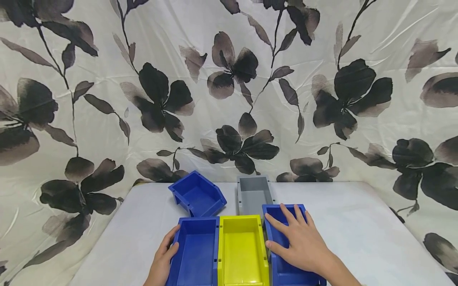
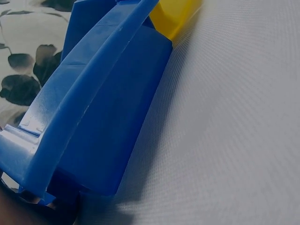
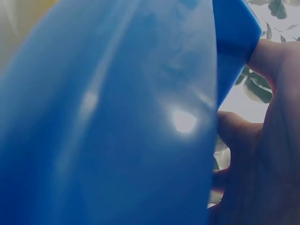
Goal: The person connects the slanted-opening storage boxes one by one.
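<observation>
In the head view, a blue plastic storage bin sits at the front left against a yellow bin. My left hand holds the blue bin's left side, thumb and forefinger at the rim; its other fingers are hidden. A second blue bin stands to the right of the yellow one, a narrow gap between them. Over it my right hand is spread, with thumb and fingertips on its left and far rims. Its blue wall fills much of the right wrist view, fingers beside its edge.
Behind the row, another blue bin lies turned at an angle on the left. A grey bin stands behind the yellow and right blue bins. White cloth covers the table, and a floral curtain hangs behind it.
</observation>
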The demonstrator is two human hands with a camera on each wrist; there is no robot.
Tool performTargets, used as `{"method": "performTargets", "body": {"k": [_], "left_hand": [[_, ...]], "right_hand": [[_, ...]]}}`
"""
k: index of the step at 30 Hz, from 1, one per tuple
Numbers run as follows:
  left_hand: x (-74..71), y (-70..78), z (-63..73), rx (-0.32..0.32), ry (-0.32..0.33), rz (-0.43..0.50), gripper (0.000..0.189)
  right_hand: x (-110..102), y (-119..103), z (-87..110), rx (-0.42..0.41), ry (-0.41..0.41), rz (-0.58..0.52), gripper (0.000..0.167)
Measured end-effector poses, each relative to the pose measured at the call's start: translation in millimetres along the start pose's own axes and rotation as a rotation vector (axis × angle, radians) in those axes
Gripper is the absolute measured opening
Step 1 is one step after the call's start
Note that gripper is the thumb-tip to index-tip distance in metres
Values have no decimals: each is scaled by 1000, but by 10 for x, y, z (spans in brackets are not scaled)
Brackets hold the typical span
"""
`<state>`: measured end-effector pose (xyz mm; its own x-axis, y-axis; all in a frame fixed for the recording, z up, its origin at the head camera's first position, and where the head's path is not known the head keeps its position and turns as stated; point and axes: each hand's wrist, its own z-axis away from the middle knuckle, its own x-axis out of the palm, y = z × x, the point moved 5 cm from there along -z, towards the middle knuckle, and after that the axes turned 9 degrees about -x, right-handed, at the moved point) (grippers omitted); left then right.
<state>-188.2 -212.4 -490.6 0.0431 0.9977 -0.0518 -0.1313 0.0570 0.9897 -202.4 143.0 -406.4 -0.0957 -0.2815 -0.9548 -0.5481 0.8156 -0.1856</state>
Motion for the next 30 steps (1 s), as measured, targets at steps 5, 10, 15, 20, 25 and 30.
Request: {"method": "performTargets", "body": {"k": [5, 10, 15, 20, 25, 30], "left_hand": [[6, 3, 13, -20, 21, -24, 54], [-4, -4, 15, -5, 44, -64, 52], [-6, -17, 7, 3, 51, -77, 52], [-3, -21, -6, 8, 61, -84, 52], [-7, -13, -6, 0, 70, -94, 52], [-32, 21, -16, 14, 72, -112, 52]], "right_hand": [[88, 8, 7, 14, -22, -4, 70], [212, 20, 16, 27, -58, 7, 71], [237, 31, 19, 28, -47, 16, 71], [248, 45, 17, 32, -58, 10, 72], [260, 48, 27, 31, -53, 16, 73], [261, 45, 10, 31, -48, 14, 74]]}}
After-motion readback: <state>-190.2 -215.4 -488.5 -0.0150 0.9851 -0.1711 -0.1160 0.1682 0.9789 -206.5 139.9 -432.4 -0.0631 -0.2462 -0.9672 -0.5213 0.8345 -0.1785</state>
